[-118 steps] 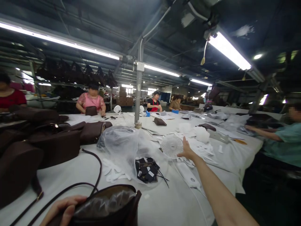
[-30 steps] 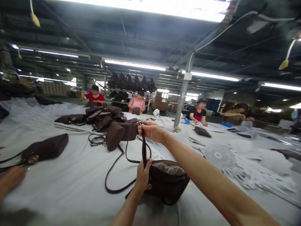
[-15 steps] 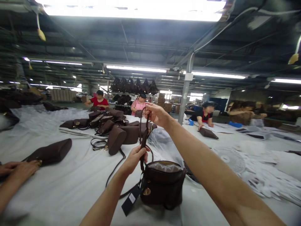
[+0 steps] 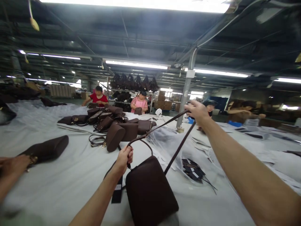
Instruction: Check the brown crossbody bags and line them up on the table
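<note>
A dark brown handbag is tilted over the table in front of me, its plain flat side facing up. My left hand is closed around the bag's strap close to its upper left corner. Up and to the right, my right hand grips the same strap, which is drawn taut between the hands and runs back down to the bag. Below my left hand hangs a black tag. The bag's opening and front are turned out of sight.
Brown bags lie heaped beyond my hands. A clear plastic bag and black tags are on the white-covered table. At left, a co-worker's hand touches another brown bag. Several people work farther back.
My right hand has moved right, pulling the strap out sideways. My left hand has shifted slightly left and down. The bag has turned from its open front to its plain side.
</note>
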